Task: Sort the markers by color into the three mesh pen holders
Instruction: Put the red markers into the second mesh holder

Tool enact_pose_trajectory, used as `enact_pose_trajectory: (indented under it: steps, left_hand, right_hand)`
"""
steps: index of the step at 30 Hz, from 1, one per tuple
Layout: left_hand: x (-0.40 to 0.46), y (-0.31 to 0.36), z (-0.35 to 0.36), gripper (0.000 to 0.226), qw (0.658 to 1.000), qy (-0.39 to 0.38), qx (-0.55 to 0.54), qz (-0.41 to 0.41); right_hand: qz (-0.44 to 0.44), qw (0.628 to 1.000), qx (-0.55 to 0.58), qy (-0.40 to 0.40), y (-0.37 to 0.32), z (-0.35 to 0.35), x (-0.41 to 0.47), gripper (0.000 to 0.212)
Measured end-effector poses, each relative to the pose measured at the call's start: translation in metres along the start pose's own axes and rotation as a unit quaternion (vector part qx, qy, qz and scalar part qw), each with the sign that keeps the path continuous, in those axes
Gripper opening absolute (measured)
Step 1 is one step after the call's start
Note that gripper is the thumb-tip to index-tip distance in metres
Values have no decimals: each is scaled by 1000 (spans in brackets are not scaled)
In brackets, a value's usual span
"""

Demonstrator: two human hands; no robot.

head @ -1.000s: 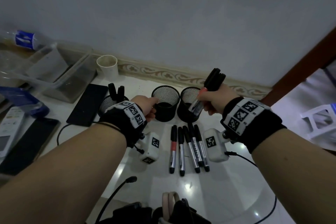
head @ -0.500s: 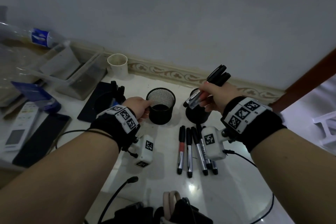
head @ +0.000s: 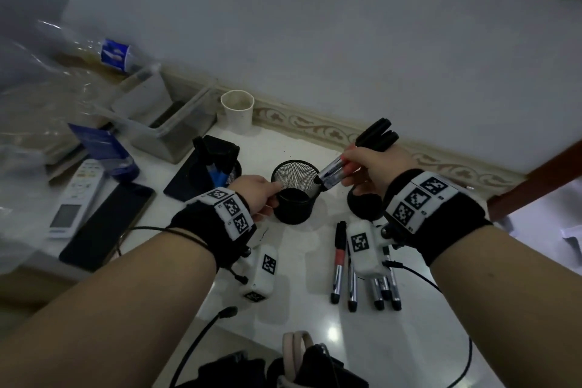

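Overhead, red-banded markers tilt, tips over middle holder.

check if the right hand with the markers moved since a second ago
Yes. The right hand carried its markers leftward, from over the right holder to the middle holder's rim.

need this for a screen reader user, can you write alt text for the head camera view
A person's right hand holds a bundle of markers tilted, tips over the rim of the middle mesh holder, which the left hand steadies on a white table. More markers lie in a row in front. The left holder already holds blue-labelled markers.
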State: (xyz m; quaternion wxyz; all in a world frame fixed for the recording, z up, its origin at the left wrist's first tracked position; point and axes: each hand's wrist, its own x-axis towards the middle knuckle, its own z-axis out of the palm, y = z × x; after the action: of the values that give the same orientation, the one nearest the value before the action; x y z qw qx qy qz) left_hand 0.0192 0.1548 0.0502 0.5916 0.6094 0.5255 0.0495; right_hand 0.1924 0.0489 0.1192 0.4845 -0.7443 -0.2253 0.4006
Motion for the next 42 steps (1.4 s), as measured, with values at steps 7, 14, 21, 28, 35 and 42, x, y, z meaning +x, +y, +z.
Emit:
enact_pose_trajectory:
  steps: [7, 14, 21, 28, 35, 42]
  left_hand:
    - [1, -8, 4, 31, 1000, -25, -10, 13]
    - [1, -8, 1, 34, 999, -29, -25, -2]
    - [5, -4, -4, 19, 999, -12, -32, 24]
    - [6, -1, -6, 18, 999, -11, -9, 35]
    - [6, -2, -5, 17, 999, -18, -21, 36]
    - [4, 1, -4, 16, 999, -17, -18, 38]
  right_hand:
    - [-5, 1000, 2, 3, 3, 4, 1, 22]
    - [12, 1000, 13, -9, 3, 13, 2, 30]
    - [17, 998, -63, -21, 4, 25, 12, 28]
    - [27, 990, -134, -26, 12, 29, 24, 17]
    - [8, 990, -138, -35, 18, 28, 24, 24]
    - [9, 989, -143, -43, 19, 23, 26, 21]
